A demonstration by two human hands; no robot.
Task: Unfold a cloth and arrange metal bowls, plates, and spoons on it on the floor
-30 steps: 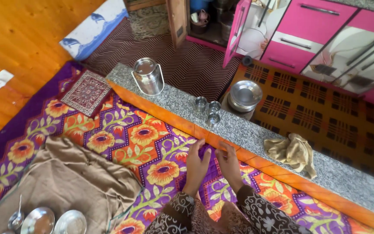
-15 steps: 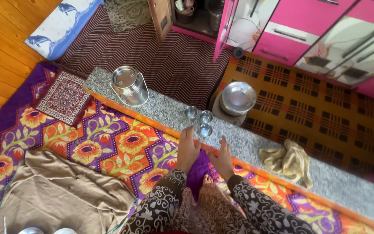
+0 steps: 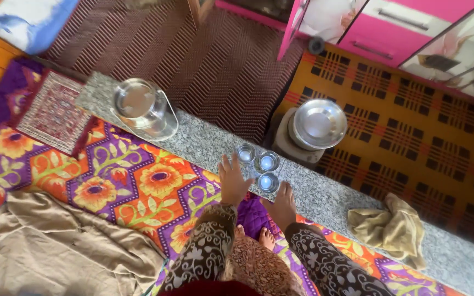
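My left hand [image 3: 233, 181] rests flat with fingers spread on the edge of the speckled granite ledge [image 3: 204, 141], just left of three small steel cups [image 3: 259, 164]. My right hand [image 3: 282, 204] presses on the ledge edge right below the nearest cup. Neither hand holds anything. My patterned sleeves and my toes show beneath, over the purple and orange flowered quilt [image 3: 122, 175].
A steel milk can [image 3: 141, 107] with a handle stands on the ledge's left end. A crumpled tan cloth [image 3: 393, 229] lies on its right part. A steel bowl [image 3: 319, 124] sits on a stool beyond the ledge. Brown fabric [image 3: 67, 252] lies lower left. Pink cabinets [image 3: 390, 27] stand behind.
The view has moved forward and tilted more steeply down. Both hands have slid from the quilt up onto the ledge edge, closer to the cups.
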